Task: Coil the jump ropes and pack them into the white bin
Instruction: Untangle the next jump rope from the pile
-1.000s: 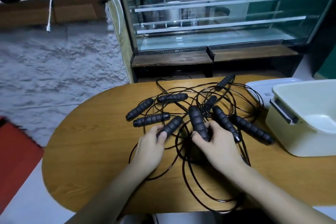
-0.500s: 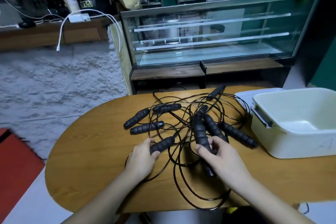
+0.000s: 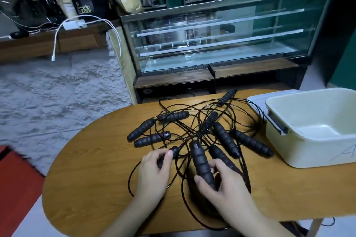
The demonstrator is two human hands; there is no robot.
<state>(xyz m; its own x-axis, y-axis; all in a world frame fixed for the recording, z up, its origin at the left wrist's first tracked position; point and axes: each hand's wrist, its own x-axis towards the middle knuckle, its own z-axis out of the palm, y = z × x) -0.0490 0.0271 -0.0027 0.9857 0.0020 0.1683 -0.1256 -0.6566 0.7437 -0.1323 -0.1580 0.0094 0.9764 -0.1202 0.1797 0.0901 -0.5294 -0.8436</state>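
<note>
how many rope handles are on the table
9: three at left, one far, three near the bin, one under the left hand, one in the right hand. Another may hide beneath.

Head-worn view, forward-down over table point(image 3: 81, 188)

Tangled jump ropes point(image 3: 194, 131) on wooden table point(image 3: 92, 179), a handle in each hand, white bin point(image 3: 316, 140) alongside.
</note>
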